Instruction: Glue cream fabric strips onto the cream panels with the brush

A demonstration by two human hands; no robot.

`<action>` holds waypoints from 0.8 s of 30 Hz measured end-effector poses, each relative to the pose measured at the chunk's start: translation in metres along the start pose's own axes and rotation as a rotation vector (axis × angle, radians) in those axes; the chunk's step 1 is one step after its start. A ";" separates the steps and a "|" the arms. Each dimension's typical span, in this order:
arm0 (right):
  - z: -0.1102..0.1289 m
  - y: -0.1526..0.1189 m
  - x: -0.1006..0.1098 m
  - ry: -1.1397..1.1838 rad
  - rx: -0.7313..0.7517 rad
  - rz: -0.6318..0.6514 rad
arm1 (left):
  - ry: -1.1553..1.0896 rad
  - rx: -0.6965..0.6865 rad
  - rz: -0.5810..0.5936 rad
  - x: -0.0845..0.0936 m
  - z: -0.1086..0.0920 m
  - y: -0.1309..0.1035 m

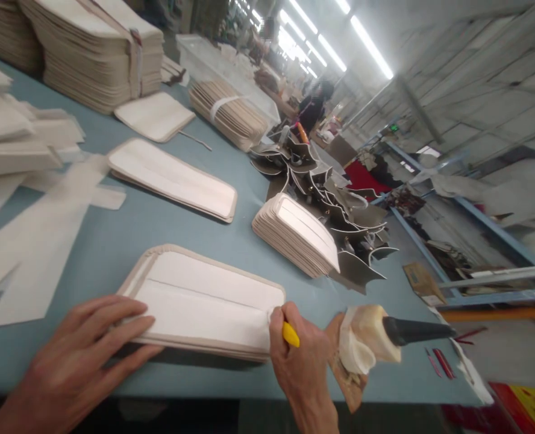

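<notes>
A stack of pale beige panels (204,301) with rounded corners and a line along the top one lies at the table's front edge. My left hand (91,343) rests on its left end, fingers stretched out, with one digit along the front edge. At the right end my right hand (299,355) is closed round a yellow-handled tool (290,334). The tool's working end is hidden by the fingers near the panel's edge. Just right of that hand, a cream bottle (373,334) with a long black nozzle lies on its side on a brown scrap (351,392).
Behind are a smaller panel stack (299,238), a long thin panel pile (172,178) and dark curved pieces (335,205). White strips (55,241) spread at left below tall bundled stacks (96,66). A clear bin (226,66) and a distant person (312,111) are farther back. Red pens (443,363) lie right.
</notes>
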State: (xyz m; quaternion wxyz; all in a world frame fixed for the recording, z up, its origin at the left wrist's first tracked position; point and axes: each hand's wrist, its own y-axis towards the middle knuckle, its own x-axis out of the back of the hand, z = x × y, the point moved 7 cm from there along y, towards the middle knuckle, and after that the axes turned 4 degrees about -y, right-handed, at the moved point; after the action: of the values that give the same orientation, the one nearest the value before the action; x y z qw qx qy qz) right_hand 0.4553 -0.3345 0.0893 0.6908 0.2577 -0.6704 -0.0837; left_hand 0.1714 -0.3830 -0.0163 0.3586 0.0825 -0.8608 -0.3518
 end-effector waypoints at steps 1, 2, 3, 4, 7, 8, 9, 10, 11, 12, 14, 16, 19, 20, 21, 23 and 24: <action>0.005 0.001 -0.002 0.004 0.006 -0.002 | 0.009 -0.026 0.022 0.001 -0.003 0.003; 0.009 0.003 -0.003 0.017 0.009 -0.003 | 0.010 -0.043 0.038 0.002 -0.006 0.005; 0.014 0.004 -0.003 0.037 0.011 -0.002 | 0.003 -0.044 0.044 0.004 -0.007 0.007; 0.019 0.007 -0.004 0.063 0.014 0.002 | -0.008 -0.032 0.039 0.006 -0.008 0.008; 0.039 0.015 -0.009 0.173 0.000 0.034 | -0.030 0.018 0.023 0.010 -0.011 0.012; 0.047 0.018 -0.011 0.216 -0.015 0.048 | -0.027 0.013 0.025 0.010 -0.013 0.013; 0.055 0.021 -0.013 0.260 -0.031 0.063 | -0.023 0.010 0.025 0.010 -0.015 0.014; 0.064 0.025 -0.015 0.303 -0.049 0.076 | -0.020 0.006 0.022 0.010 -0.017 0.016; 0.073 0.029 -0.017 0.344 -0.064 0.090 | -0.020 0.004 0.016 0.011 -0.018 0.017; 0.082 0.033 -0.019 0.384 -0.075 0.107 | -0.023 0.000 0.010 0.012 -0.020 0.018; 0.100 0.041 -0.024 0.456 -0.085 0.139 | -0.034 0.001 -0.008 0.014 -0.021 0.019; 0.115 0.050 -0.029 0.513 -0.097 0.155 | -0.044 0.003 -0.025 0.016 -0.022 0.020; 0.134 0.060 -0.037 0.581 -0.114 0.170 | -0.054 0.020 -0.035 0.015 -0.022 0.020; 0.140 0.062 -0.040 0.609 -0.120 0.179 | -0.055 0.025 -0.030 0.014 -0.021 0.020; 0.145 0.063 -0.043 0.645 -0.127 0.187 | -0.057 0.031 -0.025 0.013 -0.021 0.019; 0.152 0.065 -0.047 0.736 -0.140 0.208 | -0.065 0.035 -0.017 0.011 -0.019 0.017; 0.154 0.066 -0.048 0.783 -0.148 0.217 | -0.068 0.039 -0.013 0.011 -0.019 0.016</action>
State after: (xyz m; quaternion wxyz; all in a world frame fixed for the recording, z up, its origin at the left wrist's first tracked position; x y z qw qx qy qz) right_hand 0.2868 -0.2941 0.0731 0.9152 0.1476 -0.3722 0.0458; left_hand 0.1780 -0.3856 0.0095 0.3251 0.0832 -0.8786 -0.3398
